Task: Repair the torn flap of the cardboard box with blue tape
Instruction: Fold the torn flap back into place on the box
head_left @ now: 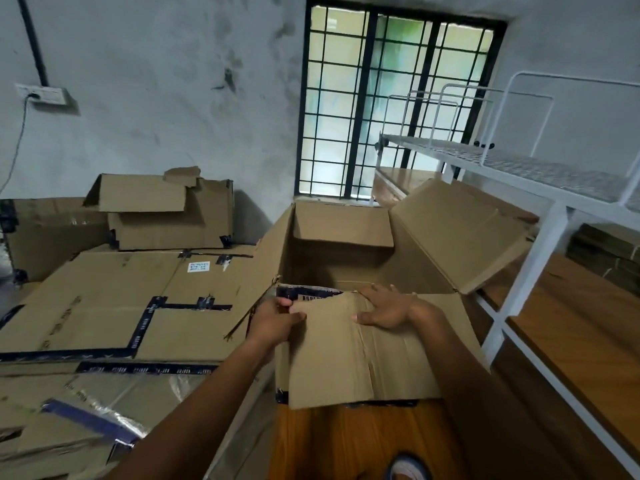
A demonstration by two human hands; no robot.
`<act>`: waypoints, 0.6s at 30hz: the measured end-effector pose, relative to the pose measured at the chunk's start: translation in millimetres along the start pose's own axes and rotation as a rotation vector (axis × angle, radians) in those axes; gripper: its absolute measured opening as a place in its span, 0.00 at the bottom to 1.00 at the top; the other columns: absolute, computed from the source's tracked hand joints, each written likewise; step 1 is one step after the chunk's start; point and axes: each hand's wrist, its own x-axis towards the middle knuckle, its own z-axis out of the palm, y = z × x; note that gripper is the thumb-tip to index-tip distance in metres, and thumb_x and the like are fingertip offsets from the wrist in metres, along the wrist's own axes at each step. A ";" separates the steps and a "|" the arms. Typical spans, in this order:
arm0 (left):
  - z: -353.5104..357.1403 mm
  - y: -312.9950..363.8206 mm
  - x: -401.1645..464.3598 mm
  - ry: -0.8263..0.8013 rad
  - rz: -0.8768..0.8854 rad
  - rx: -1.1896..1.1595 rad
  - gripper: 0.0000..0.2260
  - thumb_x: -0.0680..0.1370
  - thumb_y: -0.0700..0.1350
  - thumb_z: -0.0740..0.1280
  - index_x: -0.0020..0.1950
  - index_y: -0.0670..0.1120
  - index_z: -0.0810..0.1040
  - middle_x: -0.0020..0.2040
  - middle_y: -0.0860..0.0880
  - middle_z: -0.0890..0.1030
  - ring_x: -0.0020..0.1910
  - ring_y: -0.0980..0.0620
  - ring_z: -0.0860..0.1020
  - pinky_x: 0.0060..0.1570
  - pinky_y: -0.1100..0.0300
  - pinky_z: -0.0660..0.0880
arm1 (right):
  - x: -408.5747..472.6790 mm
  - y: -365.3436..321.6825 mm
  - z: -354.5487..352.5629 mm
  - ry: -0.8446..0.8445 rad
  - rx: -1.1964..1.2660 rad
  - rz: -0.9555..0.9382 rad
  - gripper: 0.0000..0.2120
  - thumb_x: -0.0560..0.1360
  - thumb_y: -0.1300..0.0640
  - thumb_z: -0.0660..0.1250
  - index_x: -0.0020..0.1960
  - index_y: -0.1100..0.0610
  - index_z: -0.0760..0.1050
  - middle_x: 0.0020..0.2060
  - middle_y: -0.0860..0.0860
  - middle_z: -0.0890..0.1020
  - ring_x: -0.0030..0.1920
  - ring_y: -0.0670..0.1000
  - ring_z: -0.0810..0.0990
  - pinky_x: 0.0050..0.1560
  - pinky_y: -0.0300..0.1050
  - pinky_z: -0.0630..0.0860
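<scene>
- While both hands are on the near flap (363, 358), treat this step as aligning the tear, not taping yet.
- Blue tape roll (410, 469) sits at the bottom edge of view, nearest the body, on the wooden surface (346, 445); neither hand has it.
- Left hand (277, 323): thumb and curled fingers pinch the flap's ragged left edge by the printed blue strip (308, 292).
- Right hand (388, 308): fingers spread flat, pressing the flap's top edge, gripping nothing.
- Advice: butt the torn edges flush, keep the right palm pinning them, free the left for the tape.
- Risk: creased board may spring apart.
- Cardboard box (346, 258) stands open beyond the hands; far flap (341, 225) folded inward.
</scene>
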 end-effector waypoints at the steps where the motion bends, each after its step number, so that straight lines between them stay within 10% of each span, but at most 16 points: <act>1: -0.5 -0.6 0.0 0.008 -0.041 -0.066 0.14 0.79 0.38 0.76 0.61 0.48 0.77 0.59 0.44 0.83 0.60 0.43 0.82 0.62 0.43 0.81 | 3.6 2.2 3.9 0.011 0.005 0.004 0.42 0.77 0.29 0.64 0.85 0.38 0.50 0.86 0.50 0.52 0.85 0.65 0.47 0.78 0.78 0.46; 9: -12.1 9.3 -26.2 -0.073 0.139 -0.023 0.09 0.79 0.42 0.76 0.59 0.46 0.84 0.53 0.45 0.85 0.59 0.44 0.84 0.65 0.41 0.81 | -7.0 0.1 20.7 0.207 -0.071 0.017 0.49 0.72 0.33 0.74 0.85 0.48 0.55 0.84 0.51 0.61 0.84 0.58 0.56 0.79 0.74 0.49; 14: 0.4 3.3 -61.7 -0.059 0.405 0.181 0.07 0.81 0.44 0.74 0.52 0.52 0.77 0.50 0.49 0.79 0.51 0.51 0.80 0.53 0.53 0.81 | -7.7 19.1 -8.2 0.056 0.464 -0.074 0.31 0.84 0.45 0.66 0.83 0.52 0.61 0.78 0.52 0.71 0.77 0.55 0.70 0.76 0.52 0.66; 18: 10.8 -2.8 -67.5 -0.017 0.408 0.195 0.07 0.83 0.45 0.72 0.58 0.55 0.78 0.56 0.53 0.81 0.56 0.56 0.80 0.56 0.53 0.83 | -10.5 13.4 -14.6 0.087 0.446 -0.146 0.18 0.87 0.52 0.62 0.76 0.47 0.72 0.64 0.45 0.76 0.67 0.50 0.75 0.63 0.44 0.73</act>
